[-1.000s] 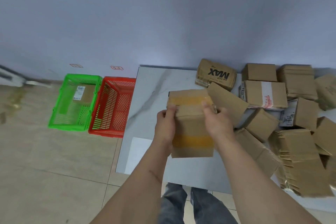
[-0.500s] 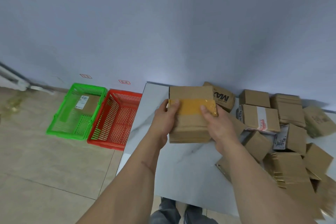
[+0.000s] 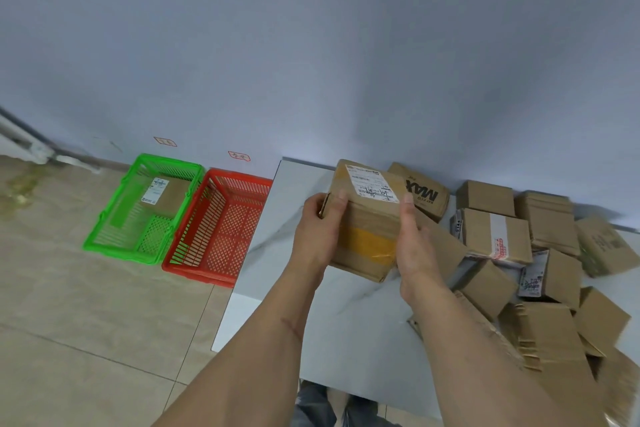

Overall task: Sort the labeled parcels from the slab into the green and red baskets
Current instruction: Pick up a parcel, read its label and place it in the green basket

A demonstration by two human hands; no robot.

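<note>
A brown cardboard parcel with yellow tape and a white shipping label on its top face is held above the white marble slab. My left hand grips its left side and my right hand grips its right side. The green basket stands on the floor at the left with one labeled parcel inside. The red basket stands right beside it, against the slab's left edge, with nothing seen in it.
A heap of several brown parcels covers the right side of the slab, one printed MAX. Two small red-outlined tags are stuck on the wall behind the baskets. Beige tiled floor lies to the left.
Both hands have turned the parcel so its white label now faces up. The view has tilted upward, showing more wall.
</note>
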